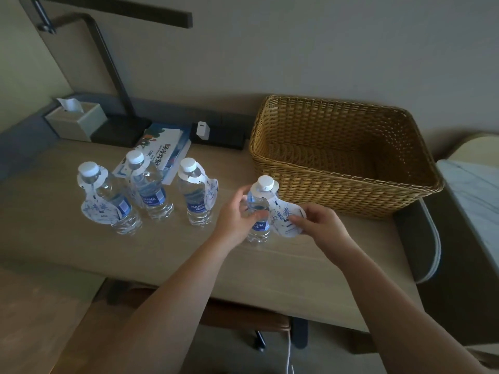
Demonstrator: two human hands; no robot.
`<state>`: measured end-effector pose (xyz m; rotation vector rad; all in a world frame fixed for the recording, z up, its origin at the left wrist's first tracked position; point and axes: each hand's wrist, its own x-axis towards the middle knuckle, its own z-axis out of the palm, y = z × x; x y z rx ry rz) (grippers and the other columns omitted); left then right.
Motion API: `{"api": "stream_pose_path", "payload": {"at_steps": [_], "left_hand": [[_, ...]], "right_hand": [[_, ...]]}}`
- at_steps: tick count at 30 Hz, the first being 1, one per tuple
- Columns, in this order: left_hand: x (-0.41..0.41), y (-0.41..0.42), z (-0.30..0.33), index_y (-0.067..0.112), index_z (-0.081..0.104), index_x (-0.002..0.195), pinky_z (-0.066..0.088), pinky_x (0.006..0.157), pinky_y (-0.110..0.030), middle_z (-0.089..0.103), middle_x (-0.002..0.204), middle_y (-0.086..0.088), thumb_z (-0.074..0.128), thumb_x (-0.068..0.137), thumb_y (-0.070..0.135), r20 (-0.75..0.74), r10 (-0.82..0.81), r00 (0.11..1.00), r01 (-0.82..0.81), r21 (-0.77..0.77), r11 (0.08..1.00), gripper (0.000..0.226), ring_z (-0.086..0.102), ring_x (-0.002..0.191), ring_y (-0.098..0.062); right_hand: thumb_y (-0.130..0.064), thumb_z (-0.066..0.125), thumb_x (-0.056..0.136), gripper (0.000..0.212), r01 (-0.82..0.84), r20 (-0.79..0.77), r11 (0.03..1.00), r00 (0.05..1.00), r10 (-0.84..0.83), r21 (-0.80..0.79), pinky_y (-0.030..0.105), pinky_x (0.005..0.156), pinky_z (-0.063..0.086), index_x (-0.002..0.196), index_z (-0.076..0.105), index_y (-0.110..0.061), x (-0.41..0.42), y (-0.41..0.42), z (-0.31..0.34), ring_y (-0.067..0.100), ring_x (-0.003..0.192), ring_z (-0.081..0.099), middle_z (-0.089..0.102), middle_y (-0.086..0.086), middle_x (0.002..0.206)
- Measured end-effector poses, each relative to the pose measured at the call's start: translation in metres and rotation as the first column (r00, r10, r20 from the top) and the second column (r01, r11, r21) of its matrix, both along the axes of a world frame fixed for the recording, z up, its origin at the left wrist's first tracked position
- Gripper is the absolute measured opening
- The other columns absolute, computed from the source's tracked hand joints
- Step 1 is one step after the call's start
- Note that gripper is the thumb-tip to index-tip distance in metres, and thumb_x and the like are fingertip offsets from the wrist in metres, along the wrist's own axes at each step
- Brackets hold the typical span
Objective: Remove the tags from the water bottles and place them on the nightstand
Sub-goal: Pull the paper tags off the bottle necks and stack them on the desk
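- We see four small clear water bottles standing upright on a pale wooden table (167, 255), each with a white screw cap and a blue label band.
- The bottle nearest us (258, 211) stands just in front of the left corner of a woven wicker basket (348, 157); our left hand (235, 215) is wrapped round its body, fingers curled on the far side and thumb on the near side.
- Its tag (283, 215) is a white paper card with blue handwritten-style characters, looped over the neck under the cap and flaring out to the right.
- Our right hand (321, 225) pinches the tag's lower right edge between thumb and fingers.
- The three other bottles stand in a loose row to the left: the leftmost bottle (113, 201), the middle bottle (147, 187) set slightly farther back, and the third bottle (195, 195). Each still wears a white tag on its neck.
- Behind them lie a printed booklet (159, 151), a tissue box (75, 120) and the dark base of a desk lamp (121, 130).
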<state>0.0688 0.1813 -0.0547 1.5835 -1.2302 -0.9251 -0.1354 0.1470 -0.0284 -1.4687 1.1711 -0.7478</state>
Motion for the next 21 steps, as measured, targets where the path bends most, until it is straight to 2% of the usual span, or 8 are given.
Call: {"api": "stream_pose_path", "payload": {"at_steps": [2, 4, 6, 10, 12, 14, 17, 21], "left_hand": [[-0.004, 0.000, -0.004, 0.043, 0.045, 0.125, 0.044, 0.067, -0.006, 0.056, 0.105, 0.031, 0.077, 0.077, 0.034, 0.012, 0.025, 1.000, -0.025, -0.024, 0.999, 0.059, 0.056, 0.090, 0.022], [-0.008, 0.000, -0.010, 0.038, 0.047, 0.127, 0.047, 0.074, -0.013, 0.059, 0.109, 0.026, 0.077, 0.078, 0.032, 0.029, 0.055, 0.998, -0.053, -0.060, 0.997, 0.058, 0.058, 0.098, 0.014], [-0.014, 0.001, -0.014, 0.034, 0.048, 0.129, 0.049, 0.078, -0.017, 0.060, 0.105, 0.028, 0.077, 0.079, 0.029, 0.052, 0.080, 0.995, -0.075, -0.088, 0.993, 0.058, 0.057, 0.096, 0.018], [-0.023, 0.003, -0.013, 0.037, 0.048, 0.125, 0.050, 0.075, -0.011, 0.057, 0.102, 0.037, 0.080, 0.075, 0.036, 0.058, 0.114, 0.992, -0.107, -0.112, 0.988, 0.059, 0.054, 0.091, 0.026], [-0.027, 0.004, -0.011, 0.039, 0.048, 0.122, 0.046, 0.072, -0.004, 0.058, 0.102, 0.038, 0.080, 0.074, 0.042, 0.061, 0.113, 0.992, -0.105, -0.125, 0.987, 0.058, 0.053, 0.091, 0.027], [-0.030, 0.003, -0.011, 0.043, 0.047, 0.119, 0.044, 0.071, -0.002, 0.059, 0.103, 0.033, 0.080, 0.075, 0.041, 0.054, 0.118, 0.992, -0.110, -0.126, 0.986, 0.055, 0.055, 0.092, 0.024], [-0.034, -0.001, -0.012, 0.043, 0.046, 0.118, 0.047, 0.077, -0.012, 0.061, 0.102, 0.028, 0.080, 0.074, 0.043, 0.056, 0.146, 0.988, -0.139, -0.113, 0.984, 0.055, 0.059, 0.094, 0.014], [-0.044, -0.005, -0.015, 0.037, 0.047, 0.123, 0.041, 0.067, -0.003, 0.060, 0.097, 0.024, 0.079, 0.076, 0.043, 0.081, 0.175, 0.981, -0.167, -0.104, 0.981, 0.058, 0.057, 0.086, 0.021]], "right_hand": [[-0.015, 0.069, 0.085, 0.004, -0.039, 0.063, 0.999, 0.997, 0.040, -0.023, 0.030, 0.074, 0.057, 0.088, 0.071, -0.014, -0.002, -0.001, 0.011, 0.012, 0.080, 0.069, 0.075, 0.001, 0.085], [-0.015, 0.069, 0.085, 0.009, -0.064, 0.097, 0.997, 0.993, 0.068, -0.046, 0.030, 0.075, 0.057, 0.093, 0.070, -0.010, -0.001, -0.003, 0.020, 0.014, 0.082, 0.070, 0.075, 0.004, 0.088], [-0.014, 0.069, 0.085, 0.011, -0.059, 0.132, 0.996, 0.989, 0.067, -0.061, 0.030, 0.076, 0.058, 0.094, 0.070, -0.008, 0.003, -0.006, 0.028, 0.017, 0.083, 0.071, 0.075, 0.005, 0.089], [-0.013, 0.069, 0.086, 0.006, 0.007, 0.211, 0.998, 0.978, 0.005, -0.058, 0.032, 0.076, 0.058, 0.092, 0.069, -0.012, 0.006, -0.011, 0.037, 0.020, 0.088, 0.072, 0.075, 0.005, 0.091], [-0.012, 0.069, 0.086, 0.006, 0.089, 0.260, 0.996, 0.962, -0.077, -0.032, 0.029, 0.073, 0.058, 0.092, 0.069, -0.014, -0.005, -0.012, 0.033, 0.019, 0.087, 0.072, 0.076, 0.005, 0.092], [-0.012, 0.069, 0.086, 0.011, 0.190, 0.299, 0.982, 0.936, -0.187, 0.019, 0.027, 0.070, 0.057, 0.097, 0.068, -0.013, -0.026, -0.011, 0.021, 0.019, 0.087, 0.072, 0.075, 0.005, 0.093], [-0.012, 0.070, 0.085, 0.015, 0.352, 0.245, 0.928, 0.895, -0.372, 0.123, 0.028, 0.067, 0.057, 0.100, 0.066, -0.012, -0.065, -0.002, -0.011, 0.019, 0.085, 0.072, 0.075, 0.006, 0.093], [-0.009, 0.069, 0.085, 0.012, 0.514, 0.034, 0.838, 0.848, -0.528, 0.183, 0.032, 0.066, 0.056, 0.096, 0.065, -0.010, -0.101, 0.008, -0.061, 0.021, 0.081, 0.070, 0.073, 0.012, 0.094]]}}
